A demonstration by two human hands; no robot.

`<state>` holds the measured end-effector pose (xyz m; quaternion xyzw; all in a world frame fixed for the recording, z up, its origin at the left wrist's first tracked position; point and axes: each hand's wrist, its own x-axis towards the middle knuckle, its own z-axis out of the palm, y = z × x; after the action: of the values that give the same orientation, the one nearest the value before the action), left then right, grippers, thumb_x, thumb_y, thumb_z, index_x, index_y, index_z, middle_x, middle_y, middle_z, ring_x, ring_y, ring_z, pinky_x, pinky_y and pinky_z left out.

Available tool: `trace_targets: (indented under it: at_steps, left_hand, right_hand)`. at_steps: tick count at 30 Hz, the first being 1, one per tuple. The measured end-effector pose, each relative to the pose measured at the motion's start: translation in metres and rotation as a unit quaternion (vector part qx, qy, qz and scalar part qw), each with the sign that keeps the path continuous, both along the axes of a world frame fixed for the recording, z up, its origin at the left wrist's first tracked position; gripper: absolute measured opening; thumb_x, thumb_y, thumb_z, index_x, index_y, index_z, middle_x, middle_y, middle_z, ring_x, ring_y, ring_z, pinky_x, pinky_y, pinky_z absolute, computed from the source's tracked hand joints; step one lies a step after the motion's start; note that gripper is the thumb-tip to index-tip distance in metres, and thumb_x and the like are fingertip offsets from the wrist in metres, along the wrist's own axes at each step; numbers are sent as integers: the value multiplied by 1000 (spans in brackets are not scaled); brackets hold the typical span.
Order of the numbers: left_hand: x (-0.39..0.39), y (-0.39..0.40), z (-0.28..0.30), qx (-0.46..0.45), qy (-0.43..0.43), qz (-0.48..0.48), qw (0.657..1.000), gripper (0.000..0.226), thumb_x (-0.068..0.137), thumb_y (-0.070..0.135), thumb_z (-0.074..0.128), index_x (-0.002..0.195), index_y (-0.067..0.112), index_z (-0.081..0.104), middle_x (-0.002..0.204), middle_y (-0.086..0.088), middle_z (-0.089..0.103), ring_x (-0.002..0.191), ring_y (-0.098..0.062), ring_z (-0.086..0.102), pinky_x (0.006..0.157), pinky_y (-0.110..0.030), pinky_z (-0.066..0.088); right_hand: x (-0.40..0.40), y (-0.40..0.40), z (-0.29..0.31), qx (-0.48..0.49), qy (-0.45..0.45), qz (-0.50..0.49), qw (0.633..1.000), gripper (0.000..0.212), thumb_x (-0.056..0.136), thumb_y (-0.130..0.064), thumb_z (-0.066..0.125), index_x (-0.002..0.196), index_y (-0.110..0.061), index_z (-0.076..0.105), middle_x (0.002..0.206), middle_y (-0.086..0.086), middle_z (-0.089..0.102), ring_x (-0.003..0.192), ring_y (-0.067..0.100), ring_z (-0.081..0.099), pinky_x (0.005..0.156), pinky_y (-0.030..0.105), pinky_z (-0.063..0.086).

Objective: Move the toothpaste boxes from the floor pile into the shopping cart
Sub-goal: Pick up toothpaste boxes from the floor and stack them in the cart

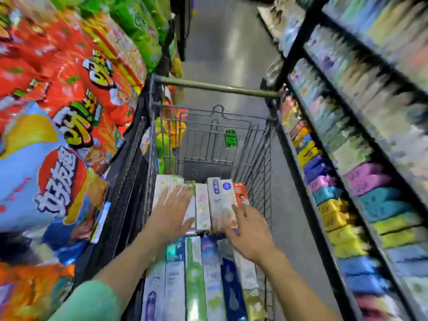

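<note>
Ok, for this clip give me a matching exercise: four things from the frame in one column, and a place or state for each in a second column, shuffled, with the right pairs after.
Things
1. left hand
2. right hand
3. red toothpaste box
4. cart handle

Places or states
A. far end of the shopping cart, lying across the aisle
B. fingers spread flat on the pale boxes at the left of the far row
C. rightmost in the far row, beside the cart's wire wall
D. at the near end of a white box in the far row

Pairs: 1-B, 2-D, 3-C, 4-A
</note>
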<state>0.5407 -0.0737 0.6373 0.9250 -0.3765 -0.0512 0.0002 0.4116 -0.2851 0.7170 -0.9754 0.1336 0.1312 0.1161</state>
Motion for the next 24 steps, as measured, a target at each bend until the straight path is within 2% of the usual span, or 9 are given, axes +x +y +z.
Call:
trace_targets:
  at_steps: [2, 4, 6, 8, 10, 13, 17, 24]
  left_hand:
    - [-18, -27, 36, -30, -13, -61, 998, 81, 86, 60, 37, 143, 6, 53, 144, -16, 57, 134, -33, 53, 114, -52, 27]
    - [-37, -61, 76, -78, -51, -116, 989, 78, 87, 58, 39, 144, 5, 51, 145, -16, 56, 133, -33, 54, 114, -51, 30]
    - [-59, -102, 120, -120, -53, -138, 982, 81, 89, 60, 36, 148, 5, 46, 149, -14, 51, 137, -33, 49, 116, -50, 28]
    - [-88, -147, 162, -141, -50, -154, 977, 85, 90, 63, 28, 153, 7, 39, 155, -13, 44, 143, -32, 42, 118, -51, 28]
    - [-127, -186, 198, -155, -64, -208, 964, 87, 90, 64, 21, 154, 7, 35, 158, -13, 40, 147, -32, 36, 120, -52, 26]
    - [-191, -229, 238, -160, -94, -301, 935, 93, 87, 67, 10, 158, 10, 28, 162, -10, 32, 151, -28, 26, 123, -50, 18]
    - [-290, -269, 263, -135, -112, -396, 901, 98, 81, 69, -1, 161, 15, 17, 166, -6, 24, 153, -25, 20, 125, -49, 12]
    - [-472, -305, 259, -148, -117, -480, 857, 91, 86, 69, 15, 153, 12, 41, 153, -9, 48, 143, -28, 42, 119, -54, 27]
  right_hand:
    - [-30, -12, 35, -32, -29, -32, 999, 86, 86, -71, 19, 152, -20, 38, 153, 9, 40, 140, 31, 36, 115, 41, 30]
    - [-60, -30, 66, -63, -55, -70, 994, 97, 78, -75, 10, 150, -18, 43, 154, 12, 41, 143, 32, 35, 117, 43, 28]
    - [-96, -49, 94, -99, -58, -115, 987, 100, 76, -76, 6, 151, -19, 40, 158, 12, 37, 147, 31, 31, 119, 43, 25]
    - [-138, -70, 120, -134, -77, -166, 974, 98, 78, -76, 8, 151, -19, 42, 155, 11, 41, 144, 31, 36, 116, 43, 29]
    - [-188, -86, 142, -150, -99, -226, 957, 95, 80, -76, 13, 149, -20, 46, 154, 12, 44, 142, 32, 40, 116, 45, 32]
    - [-271, -103, 167, -162, -90, -302, 935, 100, 74, -76, 7, 152, -23, 39, 160, 9, 35, 147, 29, 32, 120, 45, 26]
    - [-403, -115, 182, -187, -88, -398, 894, 100, 75, -78, 7, 153, -24, 39, 160, 9, 36, 146, 29, 34, 120, 42, 26]
    - [-648, -99, 190, -206, -42, -523, 826, 100, 76, -80, 4, 156, -26, 31, 162, 5, 30, 149, 26, 28, 121, 42, 23]
